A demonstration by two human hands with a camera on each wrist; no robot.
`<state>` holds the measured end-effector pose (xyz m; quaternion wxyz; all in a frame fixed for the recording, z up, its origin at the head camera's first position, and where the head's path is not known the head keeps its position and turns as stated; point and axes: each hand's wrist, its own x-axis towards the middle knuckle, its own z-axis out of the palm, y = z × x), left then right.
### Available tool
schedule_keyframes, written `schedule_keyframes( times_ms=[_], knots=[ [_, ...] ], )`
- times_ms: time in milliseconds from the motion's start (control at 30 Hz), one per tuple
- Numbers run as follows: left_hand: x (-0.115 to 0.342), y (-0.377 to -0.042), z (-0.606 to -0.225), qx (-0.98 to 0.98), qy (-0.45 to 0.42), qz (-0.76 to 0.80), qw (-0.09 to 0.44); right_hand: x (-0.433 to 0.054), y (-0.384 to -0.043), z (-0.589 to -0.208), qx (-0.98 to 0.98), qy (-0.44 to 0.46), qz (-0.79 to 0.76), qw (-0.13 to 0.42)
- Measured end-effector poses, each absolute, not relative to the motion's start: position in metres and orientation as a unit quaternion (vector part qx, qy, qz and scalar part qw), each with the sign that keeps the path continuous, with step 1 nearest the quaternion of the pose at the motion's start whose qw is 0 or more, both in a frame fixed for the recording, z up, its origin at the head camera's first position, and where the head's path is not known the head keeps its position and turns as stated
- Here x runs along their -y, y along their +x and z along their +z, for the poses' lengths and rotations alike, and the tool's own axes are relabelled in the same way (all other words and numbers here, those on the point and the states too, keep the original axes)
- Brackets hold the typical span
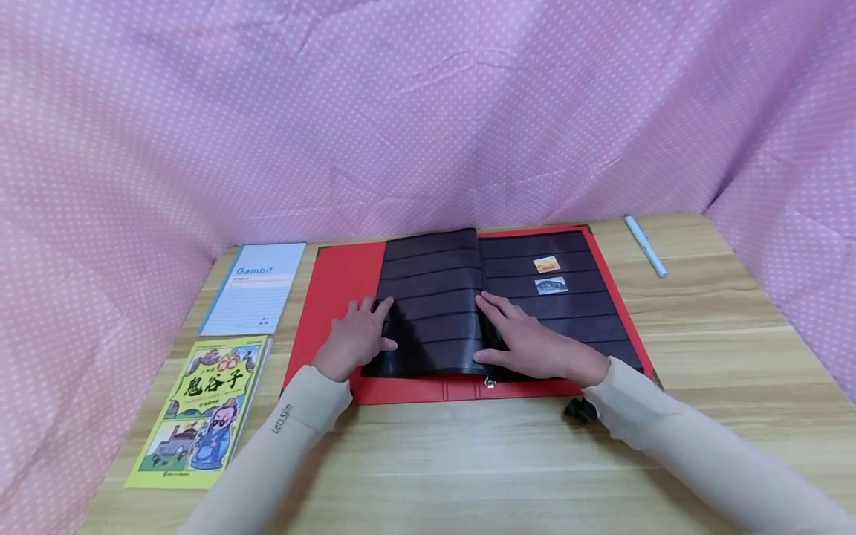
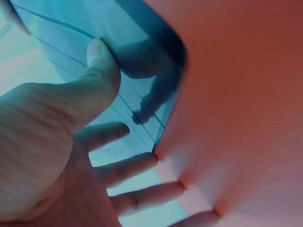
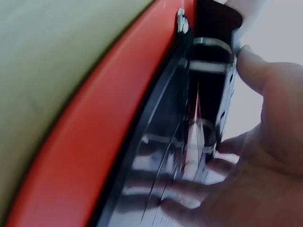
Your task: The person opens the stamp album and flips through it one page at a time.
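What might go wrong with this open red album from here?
The left black page looks curved toward the spine, so pressing with the left hand might crease it. The orange card and grey card on the right page could shift if the right hand brushes them. The right sleeve might knock the small black object beside it.

Red album cover (image 1: pixel 337 286): smooth, low-sheen, leatherette-type. Blk leaf (image 1: pixel 431 271) in album: glossy plastic, w/ reflections. Ring fitting (image 1: pixel 491 383) at album's nr edge: shiny metal. Stamps (image 1: pixel 547 265) on album's R pg: paper. Tabletop (image 1: pixel 428 461) under album: wood-grain, smooth, sl. sheen. Curtain (image 1: pixel 401 111) behind album: creased matt cloth. Notebook (image 1: pixel 250 308) L of album: paper. Pen (image 1: pixel 646 247) R of album: smooth, plastic-lkg.
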<state>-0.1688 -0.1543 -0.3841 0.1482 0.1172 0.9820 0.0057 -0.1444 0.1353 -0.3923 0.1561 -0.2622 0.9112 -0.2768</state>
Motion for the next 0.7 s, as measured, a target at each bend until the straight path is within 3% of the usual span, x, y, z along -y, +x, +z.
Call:
schedule_keyframes(
  times_ms=[400, 700],
  knots=[
    [0.171, -0.168, -0.378, -0.979, 0.14, 0.011, 0.147, -0.116, -0.143, -0.388, -0.931, -0.254, -0.217, 0.149],
    [0.177, -0.16, -0.378, -0.98, 0.096, 0.02, 0.173, -0.12, -0.148, -0.386, -0.925, -0.252, -0.228, 0.168]
  ],
)
